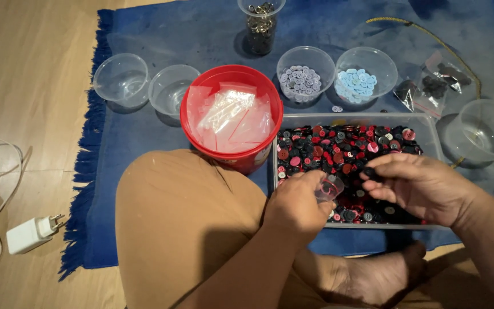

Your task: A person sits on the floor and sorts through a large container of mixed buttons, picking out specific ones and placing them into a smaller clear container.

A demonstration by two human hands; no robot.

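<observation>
Two hands are working over a clear rectangular tray (430,123) of mixed buttons (338,151) — black, red and pink — sitting near the front edge of a blue fringed mat (155,34) on a wooden floor (30,86). In the head view, the left hand (298,203) is curling loosely around a small clear plastic bag (331,187), pinching it at the tray's front left part, with the bag's mouth facing the other hand. The right hand (421,186) is hovering just beside it over the tray's front middle, its fingers bent and drawn together around what is looking like a few dark buttons; how many it is gripping cannot be told.

Touching the tray's left end, a red bucket (231,117) is holding a heap of small clear bags (230,117). Behind the tray, two clear bowls are standing side by side — one with pale lilac buttons (299,81), one with light blue buttons (355,84). At the mat's back edge a clear jar of metal bits (260,26) is standing. Two empty clear bowls (144,86) are sitting toward the mat's left edge, and another empty clear bowl (487,131) is lying at the right. Some filled small bags (430,88) are resting near a yellow cord (424,34). On the floor at the left, a white plug adapter (30,233) is lying. The person's knee in tan cloth (178,217) is filling the foreground.
</observation>
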